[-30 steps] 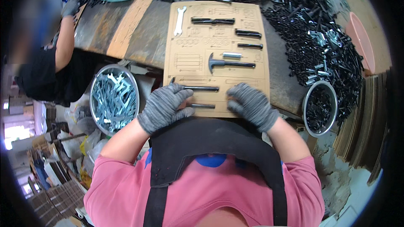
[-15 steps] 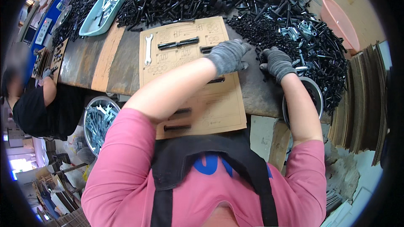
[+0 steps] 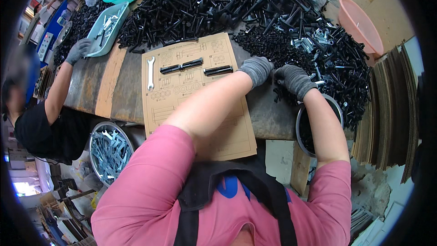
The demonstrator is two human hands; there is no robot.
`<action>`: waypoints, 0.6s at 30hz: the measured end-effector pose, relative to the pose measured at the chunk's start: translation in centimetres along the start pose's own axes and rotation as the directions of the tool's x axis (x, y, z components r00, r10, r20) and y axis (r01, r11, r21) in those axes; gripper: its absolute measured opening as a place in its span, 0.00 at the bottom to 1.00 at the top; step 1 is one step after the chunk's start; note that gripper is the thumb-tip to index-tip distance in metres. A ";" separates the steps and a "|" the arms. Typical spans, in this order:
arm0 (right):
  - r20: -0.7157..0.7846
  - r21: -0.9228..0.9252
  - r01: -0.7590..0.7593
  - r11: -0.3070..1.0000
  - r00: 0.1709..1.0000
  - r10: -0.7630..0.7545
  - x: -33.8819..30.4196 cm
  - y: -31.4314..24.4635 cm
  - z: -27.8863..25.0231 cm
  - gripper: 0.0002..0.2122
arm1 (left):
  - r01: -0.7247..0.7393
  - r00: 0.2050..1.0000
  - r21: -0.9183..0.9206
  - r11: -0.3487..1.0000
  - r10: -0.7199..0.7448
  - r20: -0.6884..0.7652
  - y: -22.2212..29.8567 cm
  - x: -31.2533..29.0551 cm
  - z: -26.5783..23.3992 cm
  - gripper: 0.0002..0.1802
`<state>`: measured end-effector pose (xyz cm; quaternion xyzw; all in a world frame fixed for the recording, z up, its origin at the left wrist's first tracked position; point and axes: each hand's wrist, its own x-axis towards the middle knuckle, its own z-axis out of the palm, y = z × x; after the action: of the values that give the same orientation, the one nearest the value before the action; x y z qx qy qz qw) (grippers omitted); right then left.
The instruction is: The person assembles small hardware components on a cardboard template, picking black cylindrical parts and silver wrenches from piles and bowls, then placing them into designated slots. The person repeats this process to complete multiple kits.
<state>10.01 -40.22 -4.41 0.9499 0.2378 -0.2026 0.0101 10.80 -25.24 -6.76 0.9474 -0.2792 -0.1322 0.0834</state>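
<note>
Both gloved hands over at the right, on the near edge of the black bolt pile (image 3: 291,27). Left hand (image 3: 257,69) curled, fingers down among bolts; grip unclear. Right hand (image 3: 293,79) likewise curled on bolts, hold impossible to tell. Card (image 3: 191,100) left of them, carrying wrench (image 3: 151,72) and two black rods (image 3: 200,67). Round pan (image 3: 300,127) just below right wrist.

Gloves (image 3: 257,69) were grey knit cloth. Bolts (image 3: 218,4) looked matt black metal. Card (image 3: 191,91) was plain brown cardboard, wrench (image 3: 151,73) shiny.
</note>
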 end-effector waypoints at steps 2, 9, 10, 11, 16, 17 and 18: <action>-0.027 0.019 0.027 0.999 0.999 -0.026 -0.1 0.2 0.3 0.09 | 0.032 0.999 -0.008 0.999 -0.032 0.036 0.5 0.0 -0.1 0.14; -0.102 -0.168 -0.015 0.986 0.995 -0.003 0.3 -0.5 0.8 0.07 | 0.060 0.976 -0.110 0.992 -0.081 -0.200 0.0 -3.8 -0.8 0.14; -0.084 -0.161 0.003 0.987 0.996 -0.017 0.5 -0.7 0.8 0.07 | 0.067 0.963 -0.139 0.988 -0.100 -0.249 -0.4 -4.4 -1.1 0.14; -0.048 -0.164 0.003 0.986 0.999 -0.011 0.4 -0.8 0.7 0.07 | 0.053 0.962 -0.167 0.985 -0.095 -0.257 -1.1 -5.1 -1.5 0.13; -0.116 -0.179 0.055 0.982 0.990 -0.077 0.1 -1.6 1.4 0.07 | 0.016 0.918 -0.293 0.956 -0.130 -0.374 -6.4 -11.3 -2.9 0.13; -0.134 -0.164 0.050 0.985 0.988 -0.072 0.2 -1.6 1.4 0.07 | 0.036 0.912 -0.316 0.948 -0.160 -0.377 -7.6 -12.9 -3.0 0.13; -0.110 -0.162 0.056 0.985 0.991 -0.074 0.1 -1.6 1.5 0.07 | 0.072 0.901 -0.327 0.942 -0.202 -0.383 -8.7 -14.7 -3.0 0.12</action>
<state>8.81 -38.93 -5.67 0.9479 0.2843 -0.1281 0.0653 4.23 -9.71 -2.89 0.9469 -0.1636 0.0231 0.2758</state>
